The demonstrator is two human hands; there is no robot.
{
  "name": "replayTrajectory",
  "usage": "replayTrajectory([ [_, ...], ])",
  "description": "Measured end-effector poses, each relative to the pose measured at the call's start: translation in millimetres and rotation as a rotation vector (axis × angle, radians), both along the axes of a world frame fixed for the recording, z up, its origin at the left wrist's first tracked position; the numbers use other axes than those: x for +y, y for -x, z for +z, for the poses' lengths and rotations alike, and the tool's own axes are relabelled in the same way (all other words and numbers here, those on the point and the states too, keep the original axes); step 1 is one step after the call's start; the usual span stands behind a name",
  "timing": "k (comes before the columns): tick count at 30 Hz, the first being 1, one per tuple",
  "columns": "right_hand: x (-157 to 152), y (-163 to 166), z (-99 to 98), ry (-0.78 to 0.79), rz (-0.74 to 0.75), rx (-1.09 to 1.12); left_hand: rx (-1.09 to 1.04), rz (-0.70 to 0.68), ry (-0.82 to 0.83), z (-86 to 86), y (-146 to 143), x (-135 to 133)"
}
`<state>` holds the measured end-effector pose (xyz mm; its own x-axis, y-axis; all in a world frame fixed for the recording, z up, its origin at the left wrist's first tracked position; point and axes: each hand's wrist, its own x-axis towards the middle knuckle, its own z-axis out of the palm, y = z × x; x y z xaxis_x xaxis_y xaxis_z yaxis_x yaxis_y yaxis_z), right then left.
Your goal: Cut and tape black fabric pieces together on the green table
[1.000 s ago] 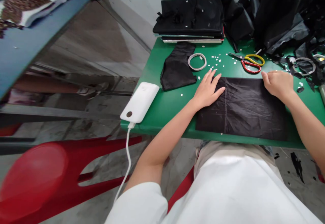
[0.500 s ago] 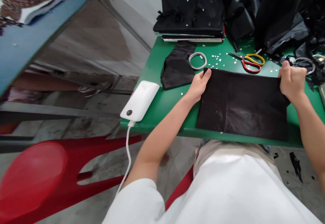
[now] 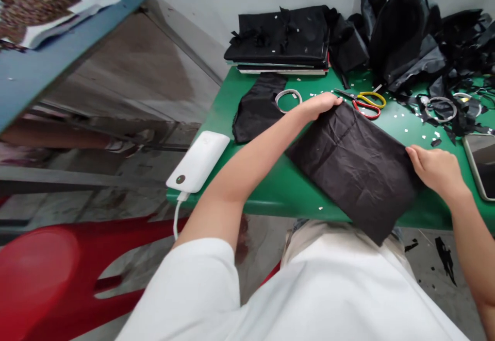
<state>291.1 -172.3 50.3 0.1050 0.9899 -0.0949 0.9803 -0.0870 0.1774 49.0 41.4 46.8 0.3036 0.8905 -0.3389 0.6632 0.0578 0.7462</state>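
Observation:
A black rectangular cloth piece (image 3: 356, 168) is lifted and turned at an angle over the green table (image 3: 270, 186); its lower corner hangs past the front edge. My left hand (image 3: 320, 105) grips its far upper corner, fingers curled over the fabric. My right hand (image 3: 435, 168) pinches the cloth's right corner near the table's front. A seam line runs across the cloth near my left hand.
Yellow-and-red scissors (image 3: 365, 102), a tape ring (image 3: 288, 99), a small black cloth (image 3: 255, 112) and a stack of black pieces (image 3: 282, 39) lie behind. A white power bank (image 3: 198, 160) sits at the left corner, a phone (image 3: 481, 160) at right. Red stool (image 3: 42, 274) stands lower left.
The cloth lay flat under both hands, then was picked up by its far corners. It is now rotated, my left hand farther away and my right hand nearer me.

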Motion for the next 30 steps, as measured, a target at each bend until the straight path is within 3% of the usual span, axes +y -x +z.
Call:
replayTrajectory([
  [6, -40, 26, -4.9, 0.029, -0.068, -0.038, 0.182, -0.077, -0.222, -8.6, -79, 14],
  [11, -57, 47, -10.5, 0.024, -0.094, -0.033, 0.242, -0.107, -0.466, -17.6, -112, 8],
  [19, -59, 63, -13.3, 0.019, -0.1, 0.011, 0.186, -0.218, -0.514, -22.2, -115, 14],
  [30, -67, 81, -9.1, 0.038, -0.2, 0.017, 0.192, -0.191, -0.635, -24.3, -112, -16],
])
